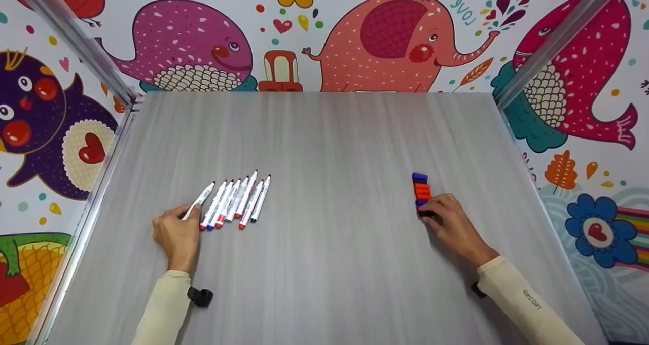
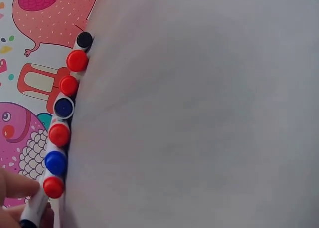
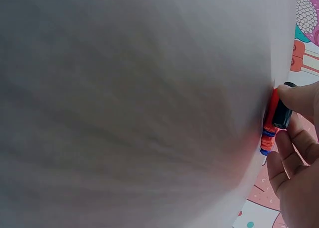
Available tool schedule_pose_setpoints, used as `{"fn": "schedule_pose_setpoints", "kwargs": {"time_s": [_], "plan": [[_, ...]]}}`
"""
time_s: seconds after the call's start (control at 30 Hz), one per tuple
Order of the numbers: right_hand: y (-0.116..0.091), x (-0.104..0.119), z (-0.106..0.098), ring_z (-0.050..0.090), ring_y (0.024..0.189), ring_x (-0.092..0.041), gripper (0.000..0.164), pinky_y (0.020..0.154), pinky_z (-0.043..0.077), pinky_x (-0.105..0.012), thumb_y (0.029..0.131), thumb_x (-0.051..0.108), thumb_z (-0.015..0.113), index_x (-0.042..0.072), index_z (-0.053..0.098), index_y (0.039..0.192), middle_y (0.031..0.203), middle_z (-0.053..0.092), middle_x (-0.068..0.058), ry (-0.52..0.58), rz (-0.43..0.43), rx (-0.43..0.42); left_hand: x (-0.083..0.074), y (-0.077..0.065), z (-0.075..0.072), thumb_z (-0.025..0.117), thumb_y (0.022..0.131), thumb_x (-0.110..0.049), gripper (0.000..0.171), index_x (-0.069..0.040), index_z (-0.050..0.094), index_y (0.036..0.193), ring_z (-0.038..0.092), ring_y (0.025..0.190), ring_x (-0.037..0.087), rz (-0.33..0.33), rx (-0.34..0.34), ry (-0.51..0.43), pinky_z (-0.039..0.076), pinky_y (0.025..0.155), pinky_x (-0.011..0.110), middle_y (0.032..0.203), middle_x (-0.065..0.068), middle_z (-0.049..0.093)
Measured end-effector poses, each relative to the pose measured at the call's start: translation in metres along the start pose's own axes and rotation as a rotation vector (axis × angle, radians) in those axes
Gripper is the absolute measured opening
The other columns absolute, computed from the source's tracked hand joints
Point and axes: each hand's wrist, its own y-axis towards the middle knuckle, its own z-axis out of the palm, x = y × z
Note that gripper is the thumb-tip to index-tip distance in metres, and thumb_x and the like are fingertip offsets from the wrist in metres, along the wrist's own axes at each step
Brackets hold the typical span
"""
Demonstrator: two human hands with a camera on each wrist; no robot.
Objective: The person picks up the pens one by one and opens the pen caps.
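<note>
At the left of the head view, my left hand [image 1: 176, 233] pinches a white marker [image 1: 203, 197], its uncapped dark tip pointing away. The marker tilts beside a slanted row of uncapped white markers [image 1: 233, 203]. In the left wrist view, the row shows red, blue and black ends, and the held marker [image 2: 37, 206] has a black one. On the right, my right hand [image 1: 454, 228] pinches a black marker cap [image 3: 283, 113] between thumb and fingers. That cap is at the near end of a line of orange-red and blue caps [image 1: 422, 190], partly hidden by the fingers.
A grey wood-grain table [image 1: 334, 264] lies under everything. Printed cartoon panels [image 1: 284, 30] stand along its back and sides, with metal posts [image 1: 557, 45] at the corners. Black wrist straps [image 1: 201, 297] sit on both sleeves.
</note>
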Motion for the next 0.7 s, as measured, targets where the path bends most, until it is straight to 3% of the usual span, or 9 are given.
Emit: {"fn": "schedule_pose_setpoints", "kwargs": {"time_s": [0.17,0.47,0.7], "plan": [[0.0008,0.0007,0.0012,0.062,0.105,-0.033,0.036,0.097,0.045,-0.028,0.077,-0.015,0.092,0.002,0.081,0.106,0.108,0.069,-0.012,-0.022,-0.006,0.005,-0.0001,-0.0034,-0.0001,0.079,0.097,-0.013,0.027,0.009,0.081,0.110,0.057,0.117,0.051,0.019,0.038,0.042,0.034,0.107,0.066,0.116,0.034,0.074],[0.0012,0.0001,0.0015,0.062,0.104,-0.033,0.037,0.097,0.045,-0.031,0.076,-0.016,0.093,0.002,0.081,0.106,0.107,0.070,-0.012,-0.021,-0.011,0.000,-0.0011,-0.0049,-0.0016,0.075,0.096,-0.016,0.025,0.003,0.082,0.110,0.057,0.113,0.048,0.075,0.098,0.098,0.034,0.100,0.068,0.107,0.028,0.076],[0.0003,-0.0012,0.0014,0.063,0.104,-0.034,0.042,0.096,0.045,-0.037,0.073,-0.018,0.094,0.003,0.081,0.107,0.108,0.071,-0.013,-0.013,-0.060,-0.012,-0.0028,-0.0061,-0.0046,0.071,0.099,-0.017,0.027,0.004,0.081,0.112,0.058,0.112,0.047,0.099,0.118,0.112,0.034,0.098,0.068,0.107,0.027,0.076]]}}
